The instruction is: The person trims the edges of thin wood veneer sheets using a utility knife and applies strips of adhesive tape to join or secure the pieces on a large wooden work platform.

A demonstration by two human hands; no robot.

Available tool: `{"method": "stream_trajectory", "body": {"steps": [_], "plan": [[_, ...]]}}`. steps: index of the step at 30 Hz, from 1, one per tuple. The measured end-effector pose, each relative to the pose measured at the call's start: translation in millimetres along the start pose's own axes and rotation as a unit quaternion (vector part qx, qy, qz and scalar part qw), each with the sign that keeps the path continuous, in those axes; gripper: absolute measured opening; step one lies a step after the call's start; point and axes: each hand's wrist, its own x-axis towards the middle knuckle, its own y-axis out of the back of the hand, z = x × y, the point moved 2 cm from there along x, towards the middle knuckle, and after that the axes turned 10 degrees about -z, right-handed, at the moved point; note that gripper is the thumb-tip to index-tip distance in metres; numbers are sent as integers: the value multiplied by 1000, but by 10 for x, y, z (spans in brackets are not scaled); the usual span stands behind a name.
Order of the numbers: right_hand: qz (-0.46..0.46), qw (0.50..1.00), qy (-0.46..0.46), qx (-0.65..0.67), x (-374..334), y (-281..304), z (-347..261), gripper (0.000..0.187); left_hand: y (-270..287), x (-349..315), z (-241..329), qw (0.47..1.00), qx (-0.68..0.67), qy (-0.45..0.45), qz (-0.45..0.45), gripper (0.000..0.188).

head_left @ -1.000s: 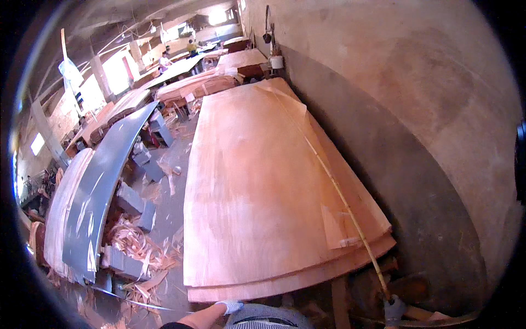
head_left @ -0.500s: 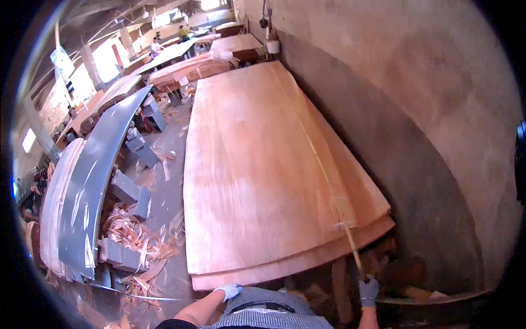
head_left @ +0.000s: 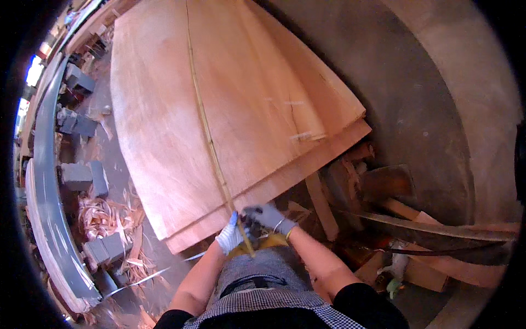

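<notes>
A long thin bamboo pole [head_left: 205, 125] lies lengthwise over a stack of pale wood veneer sheets [head_left: 164, 109], its near end sticking out past the stack's front edge toward my waist. My left hand [head_left: 231, 237], in a white glove with blue at the thumb, is closed round the pole close to that end. Just to its right is my right hand [head_left: 268, 217], in a grey glove with dark fingertips. Motion smears its fingers, so whether it grips anything is unclear. A checked apron [head_left: 257, 279] covers my front.
To the left, a long dark panel [head_left: 48, 181] rests beside grey blocks [head_left: 76, 176], with curled veneer scraps [head_left: 104, 214] on the floor. A bare wall [head_left: 405, 82] rises at right. Scrap boards [head_left: 394, 208] and a curved strip [head_left: 427, 229] lie at lower right.
My left hand has come from my lap onto the pole. My right hand has moved from the pole's end to beside the left. The pole has shifted left across the veneer; the view has tilted down.
</notes>
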Motion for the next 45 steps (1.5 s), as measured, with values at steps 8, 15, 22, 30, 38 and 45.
{"method": "stream_trajectory", "body": {"steps": [8,15,22,30,38,45], "plan": [[344,898,-133,-239,756,1724,584,46,-68,364,-42,998,-5,-49,45,27],[307,848,-198,-384,1565,2134,836,31,37,481,-37,984,13,-69,164,17],[287,865,-160,-380,1335,2547,673,26,216,484,-201,980,27,-49,192,16],[283,860,-211,-367,1660,2067,844,61,-242,486,-175,982,14,-14,186,15],[204,895,-112,-379,1594,2152,660,38,-252,522,-212,983,15,-27,180,20],[225,874,-147,-404,1750,2048,1059,29,-345,503,-172,986,22,-37,160,14]]}}
